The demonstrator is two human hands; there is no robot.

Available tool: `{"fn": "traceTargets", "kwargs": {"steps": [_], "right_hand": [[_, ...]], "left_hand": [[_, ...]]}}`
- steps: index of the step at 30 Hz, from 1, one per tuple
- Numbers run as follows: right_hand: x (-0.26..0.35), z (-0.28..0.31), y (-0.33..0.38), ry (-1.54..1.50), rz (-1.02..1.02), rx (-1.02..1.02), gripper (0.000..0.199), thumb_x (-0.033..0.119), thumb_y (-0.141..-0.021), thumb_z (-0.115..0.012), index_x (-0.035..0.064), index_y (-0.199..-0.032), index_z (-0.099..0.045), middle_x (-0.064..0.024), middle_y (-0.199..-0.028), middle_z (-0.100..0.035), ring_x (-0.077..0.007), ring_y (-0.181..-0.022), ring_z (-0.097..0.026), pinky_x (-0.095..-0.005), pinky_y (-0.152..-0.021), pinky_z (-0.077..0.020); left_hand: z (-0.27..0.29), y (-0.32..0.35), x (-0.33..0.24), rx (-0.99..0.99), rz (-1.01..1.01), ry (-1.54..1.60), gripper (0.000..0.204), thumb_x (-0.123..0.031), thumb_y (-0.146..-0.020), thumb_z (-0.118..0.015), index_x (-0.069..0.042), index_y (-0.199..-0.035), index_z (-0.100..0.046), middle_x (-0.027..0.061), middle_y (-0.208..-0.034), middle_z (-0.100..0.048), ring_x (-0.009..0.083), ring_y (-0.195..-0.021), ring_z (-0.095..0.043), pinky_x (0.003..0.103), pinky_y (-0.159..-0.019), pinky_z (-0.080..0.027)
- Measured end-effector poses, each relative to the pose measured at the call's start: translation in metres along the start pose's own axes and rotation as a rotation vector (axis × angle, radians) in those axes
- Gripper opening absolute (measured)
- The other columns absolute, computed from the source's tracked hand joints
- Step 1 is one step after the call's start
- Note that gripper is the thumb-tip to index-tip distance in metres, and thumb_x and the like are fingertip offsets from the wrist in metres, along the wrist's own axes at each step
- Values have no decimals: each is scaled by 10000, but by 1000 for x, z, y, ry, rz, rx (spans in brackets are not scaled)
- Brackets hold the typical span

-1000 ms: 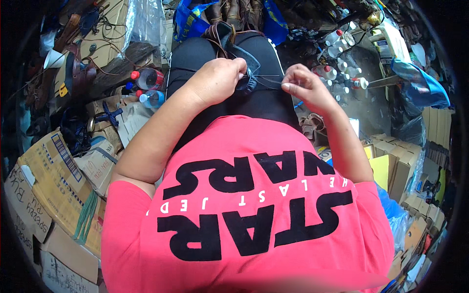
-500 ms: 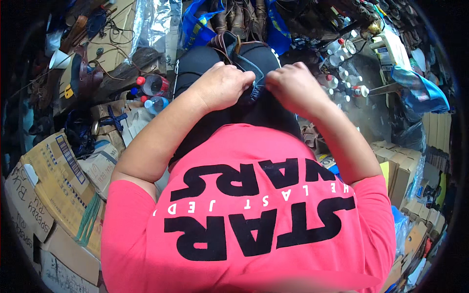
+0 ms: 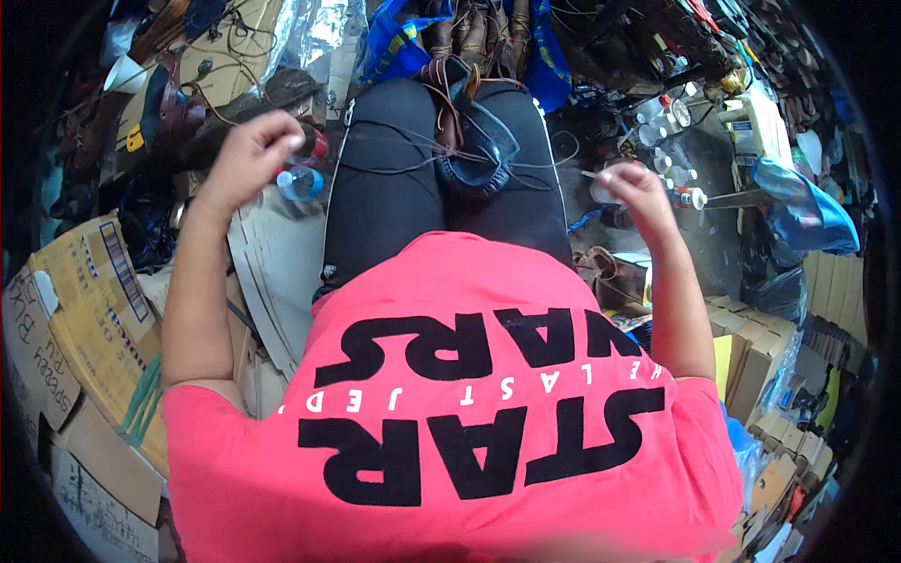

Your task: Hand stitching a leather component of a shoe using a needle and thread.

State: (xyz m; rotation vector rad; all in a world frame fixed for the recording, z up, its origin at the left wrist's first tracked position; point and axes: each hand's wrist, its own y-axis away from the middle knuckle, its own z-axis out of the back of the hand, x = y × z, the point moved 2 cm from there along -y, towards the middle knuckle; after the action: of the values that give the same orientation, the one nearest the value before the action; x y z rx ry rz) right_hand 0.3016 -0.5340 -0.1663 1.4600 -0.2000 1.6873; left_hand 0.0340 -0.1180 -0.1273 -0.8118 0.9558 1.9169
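Observation:
A dark leather shoe upper (image 3: 479, 155), brown and black with a puckered seam at its near end, rests on my lap between my thighs. Dark thin cords lie in loops across both legs from it. Out to the left, my left hand (image 3: 251, 161) is closed in a pinch, and a faint thread seems to run from it toward the shoe. On the other side, my right hand (image 3: 640, 199) pinches a thin pale piece, perhaps a needle or thread end, that sticks out toward the shoe. Neither hand touches the leather.
A blue bag (image 3: 549, 66) with brown shoe lasts (image 3: 479, 38) stands beyond my knees. Bottles (image 3: 300, 181) sit at left, and several more at right. Cardboard boxes (image 3: 84, 300) pile up at left; a blue plastic sheet (image 3: 802, 206) hangs at right.
Both hands have drawn away from the shoe upper, the left one to the left and the right one to the right. The shoe upper and its cords now show uncovered.

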Motion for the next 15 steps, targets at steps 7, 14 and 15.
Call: {"fn": "traceTargets", "kwargs": {"steps": [7,14,15], "right_hand": [[71,-68,-37,-1292,323,263,305,396,-967,-447,117,-907,-553,-108,-1010,-634,-303,-954,-591,-483,-908,-430],[68,-67,9,-65,379,361,151,232,-900,-606,99,-952,-658,-49,-820,-637,-127,-724,-565,-254,-710,-459],[58,-62,18,164,366,309,161,199,-880,-629,76,-979,-656,-60,-822,-647,-126,-737,-575,-260,-708,-464]], "left_hand": [[-37,-6,-120,-18,-698,863,154,-213,-915,-597,-62,-898,-621,13,-791,-604,71,-762,-542,216,-735,-435],[-44,21,-114,184,-537,-373,153,-163,-851,-634,-11,-848,-619,59,-798,-581,178,-693,-553,324,-633,-439],[-31,21,-105,81,-527,-571,137,-146,-835,-638,-12,-861,-627,75,-809,-584,189,-713,-558,328,-647,-439]]}}
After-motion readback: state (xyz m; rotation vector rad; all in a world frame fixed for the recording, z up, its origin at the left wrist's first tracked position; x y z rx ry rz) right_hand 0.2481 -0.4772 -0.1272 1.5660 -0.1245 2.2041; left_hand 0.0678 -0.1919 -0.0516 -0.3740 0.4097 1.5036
